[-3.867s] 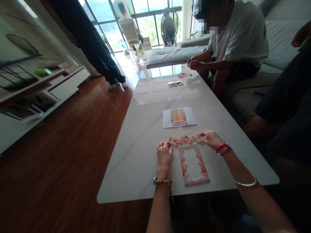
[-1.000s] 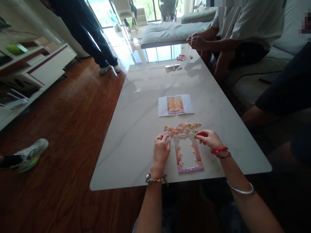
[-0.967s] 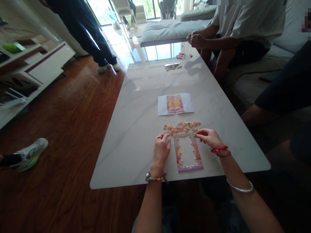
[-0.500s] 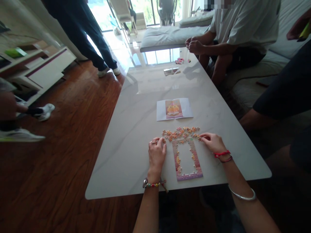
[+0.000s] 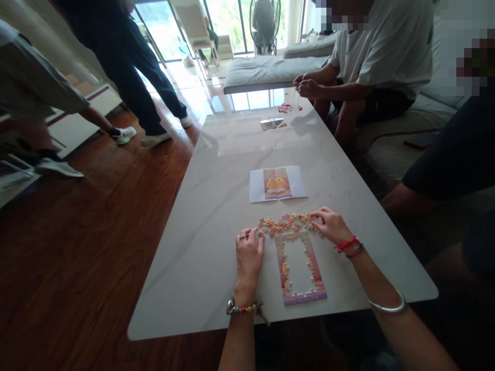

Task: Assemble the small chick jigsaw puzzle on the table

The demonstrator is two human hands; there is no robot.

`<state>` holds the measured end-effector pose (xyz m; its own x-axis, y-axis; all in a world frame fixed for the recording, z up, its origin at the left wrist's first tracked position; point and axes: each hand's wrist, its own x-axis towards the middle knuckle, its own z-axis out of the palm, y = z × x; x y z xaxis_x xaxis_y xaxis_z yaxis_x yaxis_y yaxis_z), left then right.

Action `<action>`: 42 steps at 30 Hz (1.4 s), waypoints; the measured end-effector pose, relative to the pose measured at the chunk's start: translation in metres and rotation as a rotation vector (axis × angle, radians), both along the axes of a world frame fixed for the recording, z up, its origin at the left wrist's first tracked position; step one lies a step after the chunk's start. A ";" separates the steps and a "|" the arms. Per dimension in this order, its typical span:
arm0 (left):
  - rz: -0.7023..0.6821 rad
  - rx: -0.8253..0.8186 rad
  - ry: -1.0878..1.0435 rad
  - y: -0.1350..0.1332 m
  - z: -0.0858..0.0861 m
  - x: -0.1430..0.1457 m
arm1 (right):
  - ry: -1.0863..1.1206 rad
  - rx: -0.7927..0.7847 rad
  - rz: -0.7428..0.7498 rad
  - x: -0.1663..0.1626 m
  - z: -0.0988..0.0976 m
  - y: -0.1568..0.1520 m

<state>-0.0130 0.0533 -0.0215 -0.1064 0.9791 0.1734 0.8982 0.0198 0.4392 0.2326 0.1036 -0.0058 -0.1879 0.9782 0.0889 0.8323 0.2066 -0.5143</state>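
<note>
A loose pile of small orange, pink and yellow jigsaw pieces (image 5: 288, 221) lies across the table, just beyond a partly assembled jigsaw border (image 5: 317, 278). The border is a brick-patterned upright rectangle with a bare centre and purple bottom edge. My left hand (image 5: 248, 252) rests at the pile's left end, fingers curled, with a jigsaw piece (image 5: 261, 235) at its fingertips. At the right end, my right hand (image 5: 331, 225) reaches over the pieces, thumb and index finger apart. Behind the pile lies a creased reference sheet (image 5: 277, 183) picturing a pumpkin-like figure.
The white table (image 5: 185, 257) has a silvery packet (image 5: 273, 123) and another small pile of pieces (image 5: 285, 108) farther off. A seated person (image 5: 381, 51) is at the far right. People stand at the left, and a person's dark-clothed leg (image 5: 456, 149) is close on the right.
My right hand has shifted slightly left onto the pile, its fingers more spread. My left hand stays by the pile's left end. The view has tilted up a little; a person at left has moved.
</note>
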 end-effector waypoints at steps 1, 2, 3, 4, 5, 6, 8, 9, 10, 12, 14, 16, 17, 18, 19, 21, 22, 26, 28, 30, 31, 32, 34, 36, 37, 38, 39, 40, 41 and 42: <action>-0.007 0.000 0.004 0.000 0.001 0.000 | -0.026 -0.018 0.039 -0.003 0.000 0.006; -0.024 -0.002 0.011 -0.001 0.001 -0.001 | -0.057 -0.040 0.064 -0.006 0.000 0.013; -0.051 -0.007 0.022 -0.002 0.002 -0.001 | -0.085 -0.062 0.076 -0.007 -0.001 0.018; -0.083 -0.017 0.038 -0.002 0.002 0.000 | -0.107 -0.081 0.082 -0.008 -0.001 0.023; -0.120 -0.034 0.058 -0.003 0.002 0.001 | -0.121 -0.098 0.083 -0.008 -0.002 0.027; -0.156 -0.056 0.080 -0.004 0.003 0.002 | -0.130 -0.112 0.082 -0.007 -0.003 0.029; -0.205 -0.103 0.118 -0.005 0.002 0.004 | -0.144 -0.129 0.072 -0.006 -0.003 0.031; -0.214 -0.122 0.130 -0.005 0.002 0.005 | -0.158 -0.128 0.062 -0.005 -0.002 0.032; -0.212 -0.136 0.138 -0.006 0.001 0.006 | -0.173 -0.118 0.053 -0.005 -0.001 0.032; -0.185 -0.148 0.144 -0.006 0.000 0.007 | -0.190 -0.079 0.053 -0.003 0.001 0.034; -0.164 -0.144 0.147 -0.006 -0.001 0.006 | -0.199 -0.047 0.063 0.002 0.002 0.035; -0.172 -0.136 0.143 -0.006 0.000 0.005 | -0.223 -0.058 0.047 0.010 0.000 0.035; -0.181 -0.136 0.139 -0.005 0.000 0.004 | -0.237 -0.074 0.025 0.015 -0.002 0.033; -0.187 -0.142 0.134 -0.005 0.000 0.003 | -0.243 -0.092 0.007 0.020 -0.004 0.032; -0.190 -0.150 0.131 -0.004 0.000 0.003 | -0.239 -0.106 -0.011 0.023 -0.006 0.030; -0.192 -0.171 0.132 -0.003 0.001 0.003 | -0.213 -0.114 -0.026 0.026 -0.009 0.027; -0.195 -0.179 0.134 -0.002 0.001 0.004 | -0.199 -0.111 -0.022 0.025 -0.010 0.026; -0.222 -0.182 0.122 0.000 0.000 0.006 | -0.187 -0.108 0.029 0.021 -0.007 0.027; -0.237 -0.171 0.108 0.001 0.000 0.005 | -0.187 -0.102 0.022 0.022 -0.005 0.026; -0.257 -0.152 0.100 0.002 0.000 0.004 | -0.176 -0.089 0.002 0.025 -0.005 0.025; -0.270 -0.143 0.097 0.003 0.000 0.003 | -0.170 -0.087 -0.001 0.027 -0.004 0.024; -0.287 -0.137 0.097 0.003 0.000 0.003 | -0.167 -0.090 0.006 0.029 -0.004 0.023; -0.322 -0.135 0.099 0.005 0.001 0.004 | -0.169 -0.117 0.042 0.032 -0.004 0.023; -0.341 -0.145 0.101 0.006 0.001 0.006 | -0.160 -0.155 0.077 0.034 -0.003 0.025; -0.341 -0.150 0.100 0.007 0.000 0.007 | -0.145 -0.165 0.086 0.034 -0.001 0.026; -0.337 -0.153 0.100 0.008 0.001 0.008 | -0.128 -0.167 0.091 0.034 0.000 0.029; -0.330 -0.155 0.099 0.009 0.001 0.008 | -0.112 -0.158 0.093 0.032 0.002 0.032; -0.325 -0.157 0.098 0.009 0.001 0.009 | -0.100 -0.143 0.102 0.030 0.003 0.035; -0.322 -0.158 0.098 0.010 0.001 0.010 | -0.095 -0.129 0.121 0.026 0.004 0.039; -0.322 -0.161 0.098 0.011 0.002 0.010 | -0.100 -0.123 0.150 0.022 0.005 0.042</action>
<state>-0.0030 0.0641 -0.0195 0.2212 0.9752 0.0083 0.9074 -0.2090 0.3647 0.2546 0.1456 -0.0012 -0.3344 0.9408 -0.0558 0.8450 0.2731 -0.4597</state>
